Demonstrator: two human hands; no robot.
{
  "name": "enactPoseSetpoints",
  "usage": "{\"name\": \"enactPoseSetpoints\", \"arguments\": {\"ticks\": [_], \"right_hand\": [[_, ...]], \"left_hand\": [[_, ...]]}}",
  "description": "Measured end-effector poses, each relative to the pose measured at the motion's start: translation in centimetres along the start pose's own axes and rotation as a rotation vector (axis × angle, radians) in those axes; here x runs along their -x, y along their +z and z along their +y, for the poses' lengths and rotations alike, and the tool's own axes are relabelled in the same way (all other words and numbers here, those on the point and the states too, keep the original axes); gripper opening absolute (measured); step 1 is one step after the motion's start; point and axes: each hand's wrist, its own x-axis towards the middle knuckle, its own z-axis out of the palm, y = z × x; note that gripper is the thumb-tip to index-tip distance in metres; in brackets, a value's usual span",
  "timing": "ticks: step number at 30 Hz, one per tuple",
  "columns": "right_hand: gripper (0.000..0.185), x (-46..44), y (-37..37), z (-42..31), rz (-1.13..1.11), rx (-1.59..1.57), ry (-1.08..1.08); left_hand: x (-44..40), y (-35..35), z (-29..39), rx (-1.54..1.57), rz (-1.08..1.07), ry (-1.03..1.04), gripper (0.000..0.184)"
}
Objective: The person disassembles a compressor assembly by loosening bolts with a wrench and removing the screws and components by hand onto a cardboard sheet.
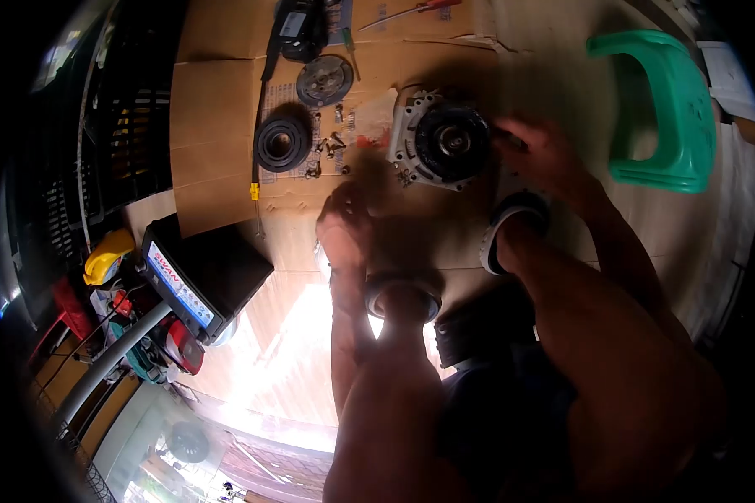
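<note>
A pale metal machine part [404, 138] with a black pulley [453, 141] facing up sits on the cardboard between my feet and its far edge. My right hand [549, 155] is at the pulley's right side, fingers partly stretched and apart; contact is hard to make out. My left hand [346, 225] is low over the cardboard's near edge, fingers curled together, and anything within them is hidden. Just beyond it lie several small bolts [334, 144]. Left of these rests a thick black ring [283, 143], with a round metal disc [324, 80] farther off.
Cardboard [214, 126] covers the floor. At its far side are a black power tool [300, 29], a green-handled screwdriver [349, 46] and a red-handled screwdriver [432, 6]. A green plastic stool [675, 109] stands right. A sign box [180, 281] and black crates [143, 134] are left.
</note>
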Motion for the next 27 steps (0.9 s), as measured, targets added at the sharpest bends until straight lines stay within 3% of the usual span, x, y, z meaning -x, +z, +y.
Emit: {"name": "enactPoseSetpoints", "arguments": {"ticks": [6, 9, 12, 16, 22, 27], "right_hand": [[0.025, -0.3, 0.2, 0.2, -0.023, 0.045, 0.09], [0.027, -0.4, -0.5, -1.1, -0.018, -0.044, 0.118], [0.023, -0.2, -0.3, -0.4, 0.052, -0.03, -0.007], [0.023, -0.1, -0.4, -0.3, 0.01, 0.029, 0.053], [0.028, -0.5, -0.4, -0.9, 0.002, -0.001, 0.076], [0.034, -0.2, 0.0, -0.4, -0.035, 0.009, 0.046]], "left_hand": [[-3.3, -0.1, -3.3, -0.163, 0.187, 0.008, 0.017], [-3.7, -0.4, -3.1, -0.217, 0.053, -0.188, 0.03], [-3.4, -0.6, -2.9, -0.18, 0.069, -0.306, 0.041], [-3.5, -0.4, -3.1, -0.078, 0.127, -0.486, 0.055], [-4.4, 0.4, -4.9, 0.018, 0.091, -0.368, 0.049], [-4.6, 0.5, -4.6, -0.015, 0.109, -0.365, 0.033]]}}
